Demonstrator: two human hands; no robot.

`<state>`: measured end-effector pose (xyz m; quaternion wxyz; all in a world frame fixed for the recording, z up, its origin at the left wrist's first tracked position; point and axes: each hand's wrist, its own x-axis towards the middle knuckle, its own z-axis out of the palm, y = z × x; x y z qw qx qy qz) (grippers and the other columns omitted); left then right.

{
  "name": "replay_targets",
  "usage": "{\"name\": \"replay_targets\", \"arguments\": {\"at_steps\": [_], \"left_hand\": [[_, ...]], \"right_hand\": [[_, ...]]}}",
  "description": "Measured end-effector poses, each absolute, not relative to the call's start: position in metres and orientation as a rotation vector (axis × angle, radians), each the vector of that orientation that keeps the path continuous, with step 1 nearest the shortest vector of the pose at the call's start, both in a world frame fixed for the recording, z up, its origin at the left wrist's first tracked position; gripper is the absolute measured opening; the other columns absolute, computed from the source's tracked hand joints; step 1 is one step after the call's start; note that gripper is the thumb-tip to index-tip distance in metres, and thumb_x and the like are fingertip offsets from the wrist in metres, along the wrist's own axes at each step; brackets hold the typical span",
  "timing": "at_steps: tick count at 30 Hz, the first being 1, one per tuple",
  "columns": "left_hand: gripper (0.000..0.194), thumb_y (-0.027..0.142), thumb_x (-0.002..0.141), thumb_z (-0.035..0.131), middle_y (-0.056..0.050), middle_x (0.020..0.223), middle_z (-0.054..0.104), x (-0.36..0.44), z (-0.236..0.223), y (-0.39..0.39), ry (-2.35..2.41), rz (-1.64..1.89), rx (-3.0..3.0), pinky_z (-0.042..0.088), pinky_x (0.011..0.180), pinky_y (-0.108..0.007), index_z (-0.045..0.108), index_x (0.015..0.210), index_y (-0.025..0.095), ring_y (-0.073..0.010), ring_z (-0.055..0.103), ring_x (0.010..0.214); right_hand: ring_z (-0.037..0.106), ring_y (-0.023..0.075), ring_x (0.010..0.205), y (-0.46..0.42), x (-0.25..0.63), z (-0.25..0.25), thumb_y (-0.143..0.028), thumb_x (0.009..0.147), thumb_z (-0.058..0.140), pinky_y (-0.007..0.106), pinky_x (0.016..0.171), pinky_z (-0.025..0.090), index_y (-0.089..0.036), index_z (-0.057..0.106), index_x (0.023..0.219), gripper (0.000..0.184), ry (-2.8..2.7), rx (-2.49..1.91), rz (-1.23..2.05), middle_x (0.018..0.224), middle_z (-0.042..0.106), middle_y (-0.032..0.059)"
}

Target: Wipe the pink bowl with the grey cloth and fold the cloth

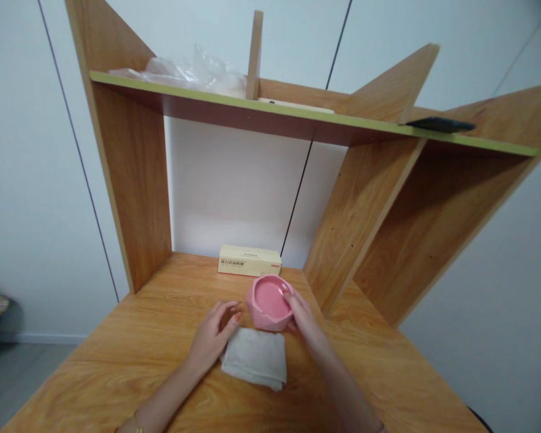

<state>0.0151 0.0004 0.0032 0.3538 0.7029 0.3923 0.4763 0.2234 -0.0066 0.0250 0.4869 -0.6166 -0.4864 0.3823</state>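
Observation:
A pink faceted bowl, perhaps an ashtray or planter (270, 300), is tilted toward me behind the cloth. My right hand (300, 310) grips its right side, the thumb over the rim and the other fingers mostly hidden behind it. Just left of the bowl is my left hand (219, 331), its fingers curved and apart with nothing between them. A folded pale grey cloth (255, 358) lies flat on the wooden desk (175, 361), close to the left hand's thumb.
A cream cardboard box (249, 261) with printed text stands behind the bowl. Overhead runs a shelf (297, 117) carrying clear plastic wrapping (198, 72) and a dark flat object (442, 124). Upright wooden panels (135, 186) flank the desk's back area.

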Motion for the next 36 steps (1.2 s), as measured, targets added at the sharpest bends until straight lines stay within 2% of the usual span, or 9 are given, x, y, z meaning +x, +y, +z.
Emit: {"name": "replay_targets", "arguments": {"at_steps": [2, 5, 15, 18, 21, 24, 28, 33, 36], "left_hand": [[0.031, 0.044, 0.079, 0.045, -0.007, 0.090, 0.061, 0.010, 0.004, 0.004, 1.178, 1.155, 1.978, 0.041, 0.079, -0.032, 0.060, 0.090, 0.019, -0.0210, 0.056, 0.087], [0.031, 0.045, 0.081, 0.043, -0.005, 0.082, 0.061, 0.008, 0.007, 0.003, 1.388, 0.947, 2.119, 0.040, 0.069, -0.029, 0.059, 0.082, 0.019, -0.0204, 0.057, 0.077], [0.024, 0.040, 0.082, 0.041, -0.004, 0.074, 0.066, 0.012, 0.012, -0.007, 1.566, 0.545, 2.325, 0.036, 0.063, -0.027, 0.056, 0.088, 0.022, -0.0228, 0.061, 0.074], [0.021, 0.034, 0.083, 0.041, -0.004, 0.077, 0.066, 0.015, 0.009, -0.008, 1.554, 0.519, 2.355, 0.036, 0.064, -0.027, 0.056, 0.090, 0.022, -0.0232, 0.062, 0.076], [0.020, 0.031, 0.083, 0.041, -0.004, 0.073, 0.066, 0.017, 0.008, -0.008, 1.559, 0.510, 2.319, 0.035, 0.063, -0.027, 0.056, 0.091, 0.021, -0.0224, 0.062, 0.074], [0.020, 0.029, 0.082, 0.043, -0.003, 0.067, 0.064, 0.018, 0.007, -0.007, 1.559, 0.518, 2.250, 0.035, 0.061, -0.025, 0.058, 0.089, 0.020, -0.0210, 0.061, 0.069], [0.020, 0.028, 0.081, 0.043, -0.002, 0.063, 0.062, 0.019, 0.004, -0.006, 1.522, 0.569, 2.152, 0.033, 0.057, -0.023, 0.061, 0.085, 0.019, -0.0182, 0.059, 0.063], [0.021, 0.027, 0.080, 0.042, 0.000, 0.061, 0.060, 0.022, 0.000, -0.010, 1.263, 0.706, 2.101, 0.033, 0.054, -0.021, 0.061, 0.082, 0.019, -0.0154, 0.056, 0.059], [0.024, 0.033, 0.081, 0.043, 0.001, 0.060, 0.060, 0.023, 0.001, -0.015, 1.144, 0.724, 2.157, 0.033, 0.053, -0.022, 0.062, 0.087, 0.020, -0.0149, 0.055, 0.056]], "right_hand": [[0.047, 0.0125, 0.034, -0.007, 0.242, 0.021, -0.042, 0.075, 0.039, 0.021, 0.031, 0.033, -0.017, 0.052, 0.101, 0.038, -1.117, -1.622, 0.903, 0.043, 0.051, -0.0041], [0.048, 0.0149, 0.030, -0.009, 0.259, 0.011, -0.034, 0.075, 0.036, 0.021, 0.030, 0.035, -0.016, 0.053, 0.092, 0.030, -1.065, -1.733, 0.902, 0.031, 0.045, -0.0045], [0.052, 0.0172, 0.032, -0.008, 0.258, -0.004, -0.034, 0.080, 0.025, 0.022, 0.029, 0.034, -0.016, 0.052, 0.083, 0.032, -1.086, -1.914, 0.820, 0.033, 0.049, -0.0005], [0.055, 0.0192, 0.038, -0.010, 0.259, 0.000, -0.044, 0.082, 0.024, 0.026, 0.032, 0.037, -0.015, 0.053, 0.087, 0.041, -1.146, -1.929, 0.707, 0.042, 0.054, 0.0028], [0.062, 0.0220, 0.068, -0.018, 0.267, 0.010, -0.050, 0.079, 0.033, 0.029, 0.050, 0.044, -0.017, 0.053, 0.094, 0.041, -1.177, -1.923, 0.512, 0.073, 0.063, 0.0102], [0.058, 0.0231, 0.082, -0.034, 0.271, 0.022, -0.051, 0.076, 0.041, 0.029, 0.062, 0.042, -0.021, 0.056, 0.078, 0.034, -1.266, -1.963, 0.391, 0.082, 0.062, 0.0098], [0.049, 0.0152, 0.051, -0.052, 0.253, 0.024, -0.054, 0.075, 0.044, 0.025, 0.048, 0.032, -0.021, 0.049, 0.048, 0.042, -1.656, -1.982, 0.709, 0.048, 0.050, -0.0002], [0.040, 0.0097, 0.048, -0.059, 0.242, 0.010, -0.045, 0.068, 0.056, 0.021, 0.045, 0.028, -0.018, 0.053, 0.053, 0.031, -1.743, -1.744, 1.138, 0.050, 0.047, -0.0040], [0.037, 0.0085, 0.046, -0.058, 0.267, 0.007, -0.045, 0.064, 0.058, 0.021, 0.044, 0.026, -0.018, 0.050, 0.050, 0.031, -1.688, -1.761, 1.169, 0.047, 0.045, -0.0044]]}}
